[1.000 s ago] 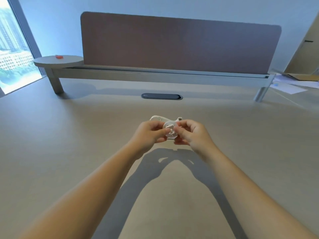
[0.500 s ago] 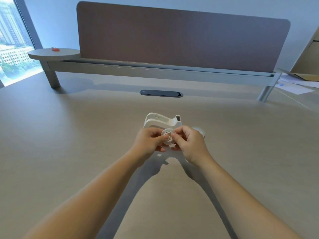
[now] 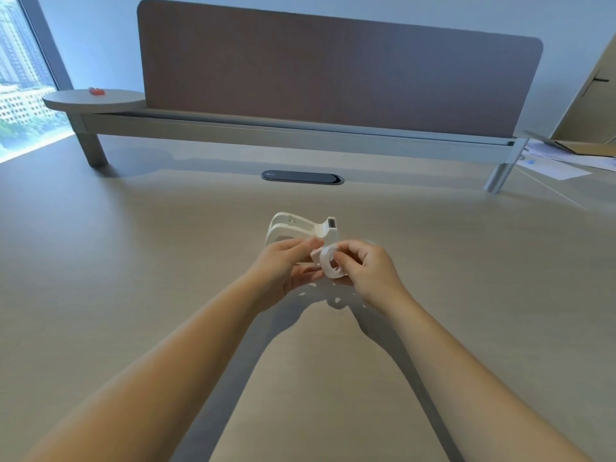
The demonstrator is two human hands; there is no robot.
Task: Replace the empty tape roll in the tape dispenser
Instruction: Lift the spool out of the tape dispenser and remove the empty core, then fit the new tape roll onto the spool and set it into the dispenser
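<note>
A white tape dispenser (image 3: 301, 225) stands on the desk just beyond my hands, its roll cradle empty and its cutter end to the right. Both hands hold a small whitish tape roll (image 3: 330, 262) above the desk in front of the dispenser. My left hand (image 3: 288, 266) pinches the roll's left side with thumb and fingers. My right hand (image 3: 368, 270) grips the roll's right edge. The roll is turned edge-on towards me, and my fingers hide part of it.
The wooden desk (image 3: 133, 261) stretches wide around my hands. A dark cable port (image 3: 301, 177) lies behind the dispenser. A brown divider panel (image 3: 333, 71) on a raised shelf closes the back. Papers (image 3: 553, 161) lie at the far right, a small red object (image 3: 96, 91) at the far left.
My hands have drawn slightly towards me, clear of the dispenser, so more of it shows. The roll has turned from face-on to edge-on between my fingers.
</note>
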